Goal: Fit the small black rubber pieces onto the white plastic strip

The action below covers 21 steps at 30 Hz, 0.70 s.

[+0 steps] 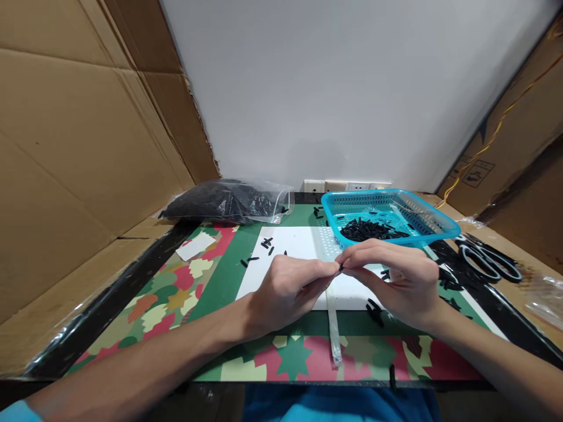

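My left hand (292, 281) and my right hand (402, 284) meet over a white sheet (259, 275), thumbs and fingertips pinched together. Between the fingertips is a small black piece (341, 268), mostly covered by the fingers, so its exact kind is hard to make out. Below the hands a narrow whitish strip (334, 334) runs toward the table's front edge. Short black pieces (267, 242) lie scattered on the sheet left of my left hand, and more black pieces (374, 312) lie below my right hand.
A blue basket (440, 227) at the back right holds a heap of black pieces (369, 230). Black-and-white scissors (488, 258) lie right of it. A clear bag (224, 201) of black material rests at the back left. Cardboard panels (79, 117) flank both sides.
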### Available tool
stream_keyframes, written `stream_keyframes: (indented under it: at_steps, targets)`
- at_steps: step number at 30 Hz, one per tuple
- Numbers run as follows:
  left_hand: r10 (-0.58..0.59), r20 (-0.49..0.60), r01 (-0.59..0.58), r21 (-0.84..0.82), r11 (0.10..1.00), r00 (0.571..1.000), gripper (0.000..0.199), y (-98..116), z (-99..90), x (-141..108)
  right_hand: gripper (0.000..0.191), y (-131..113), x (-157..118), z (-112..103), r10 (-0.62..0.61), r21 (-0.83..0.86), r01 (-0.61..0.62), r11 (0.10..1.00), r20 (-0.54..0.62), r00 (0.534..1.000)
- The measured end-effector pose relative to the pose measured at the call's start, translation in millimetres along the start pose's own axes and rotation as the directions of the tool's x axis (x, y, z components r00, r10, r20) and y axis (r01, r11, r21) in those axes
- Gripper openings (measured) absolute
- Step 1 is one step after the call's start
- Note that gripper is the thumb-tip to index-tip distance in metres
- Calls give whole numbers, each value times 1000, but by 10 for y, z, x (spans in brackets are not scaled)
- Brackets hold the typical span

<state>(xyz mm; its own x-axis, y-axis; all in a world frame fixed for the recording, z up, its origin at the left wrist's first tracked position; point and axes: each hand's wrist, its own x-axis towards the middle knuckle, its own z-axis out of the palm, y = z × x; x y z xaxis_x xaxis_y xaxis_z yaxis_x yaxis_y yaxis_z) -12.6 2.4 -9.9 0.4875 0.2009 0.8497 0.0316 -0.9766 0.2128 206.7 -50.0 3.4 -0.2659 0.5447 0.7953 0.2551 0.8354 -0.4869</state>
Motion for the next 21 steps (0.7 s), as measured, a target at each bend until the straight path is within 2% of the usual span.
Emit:
stream_keyframes:
  at_steps: [4, 9, 14, 18, 21]
  targets:
    - [-23, 17, 23, 28, 999, 1000, 15, -8, 0, -18, 23, 18, 3, 10, -69, -90, 69, 994, 2, 998]
    - [-56, -8, 57, 73, 996, 998, 15, -23, 18, -40, 23, 70, -24, 34, -19, -65, 17, 998, -28, 999]
    - [-8, 21, 6, 103, 995, 1000, 14, -27, 0, -30, 23, 101, -30, 43, 3, -27, -4, 1000, -33, 999]
    - [62, 58, -70, 154, 986, 996, 18, -7, -30, 19, 18, 78, -6, 30, 46, -60, -44, 997, 25, 999]
    - [106, 77, -118, 180, 976, 991, 19, 2, -41, 46, 21, 57, 5, 19, 35, -93, -29, 995, 65, 997]
